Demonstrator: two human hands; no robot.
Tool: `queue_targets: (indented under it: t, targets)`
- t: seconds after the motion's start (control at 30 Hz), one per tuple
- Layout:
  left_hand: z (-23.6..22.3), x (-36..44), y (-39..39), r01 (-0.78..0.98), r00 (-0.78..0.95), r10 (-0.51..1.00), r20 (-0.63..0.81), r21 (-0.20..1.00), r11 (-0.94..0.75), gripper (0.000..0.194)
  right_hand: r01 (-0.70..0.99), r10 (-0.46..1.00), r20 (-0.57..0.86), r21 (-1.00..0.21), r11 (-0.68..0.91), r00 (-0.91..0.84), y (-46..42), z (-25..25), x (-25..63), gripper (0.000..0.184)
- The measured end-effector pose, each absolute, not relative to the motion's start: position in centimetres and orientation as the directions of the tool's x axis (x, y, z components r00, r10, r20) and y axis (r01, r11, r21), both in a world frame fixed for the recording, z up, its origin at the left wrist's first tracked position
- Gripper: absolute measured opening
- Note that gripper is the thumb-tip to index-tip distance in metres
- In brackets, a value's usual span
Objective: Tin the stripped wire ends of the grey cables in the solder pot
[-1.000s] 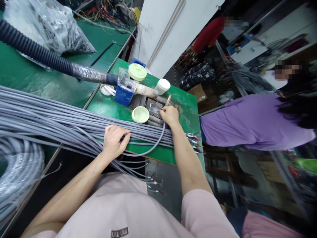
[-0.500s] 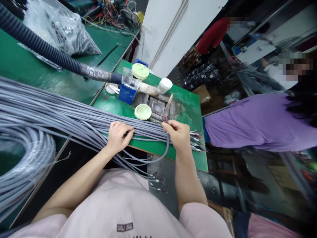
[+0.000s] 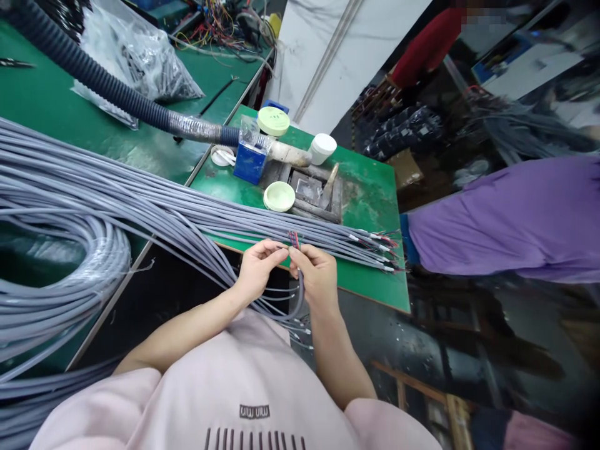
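Upright in my right hand (image 3: pixel 316 275) is the end of a grey cable (image 3: pixel 300 290), held between thumb and fingers. Its thin coloured wires (image 3: pixel 294 239) fan out above the fingertips. My left hand (image 3: pixel 262 265) has thumb and index finger pinched together right beside those wires; whether it grips one of them I cannot make out. Behind both hands a thick bundle of grey cables (image 3: pixel 210 209) lies across the green table, its stripped ends (image 3: pixel 382 247) at the right. More cable ends (image 3: pixel 302 328) hang below the table edge.
A solder pot (image 3: pixel 307 187) in a grimy frame stands behind the bundle, with a pale green dish (image 3: pixel 279 196), a white cup (image 3: pixel 323 149) and a blue box (image 3: pixel 250 161) around it. A black hose (image 3: pixel 107 100) crosses above. Coiled cable (image 3: pixel 107 269) lies left. A person in purple (image 3: pixel 506 219) is at right.
My left hand has left the cable bundle and moved right to meet my right hand. The right hand has brought the cable end left and nearer to me. The view has shifted somewhat.
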State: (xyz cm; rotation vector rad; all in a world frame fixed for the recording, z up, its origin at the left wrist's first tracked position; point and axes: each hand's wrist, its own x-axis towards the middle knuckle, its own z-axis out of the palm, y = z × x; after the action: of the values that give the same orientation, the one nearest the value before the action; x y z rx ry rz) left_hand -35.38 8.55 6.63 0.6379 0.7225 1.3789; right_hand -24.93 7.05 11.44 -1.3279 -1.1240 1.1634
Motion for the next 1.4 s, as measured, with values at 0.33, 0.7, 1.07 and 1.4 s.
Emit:
queue_targets:
  t: [0.33, 0.7, 1.07, 1.4]
  targets:
    - [6.7, -36.1, 7.4, -0.262, -0.028, 0.925, 0.379, 0.89, -0.373, 0.009, -0.386, 0.979, -0.203, -0.906, -0.177, 0.028, 5.3, 10.0, -24.4, 0.037]
    - [6.6, -36.5, 8.3, -0.518, 0.4, 0.916, -0.03, 0.817, 0.253, 0.037, 0.096, 0.994, -0.093, -0.992, -0.087, -0.056, 5.9, 10.8, -22.9, 0.029]
    - [7.1, -35.6, 7.9, -0.458, 0.358, 0.933, 0.041, 0.878, 0.138, 0.043, 0.642, 0.903, 0.344, -0.637, 0.426, -0.259, 9.2, 15.2, -23.2, 0.022]
    - [8.3, -36.8, 7.5, -0.381, 0.48, 0.875, -0.058, 0.885, 0.267, 0.042, -0.196, 0.981, -0.013, -0.98, 0.025, 0.193, 11.1, 12.4, -23.4, 0.014]
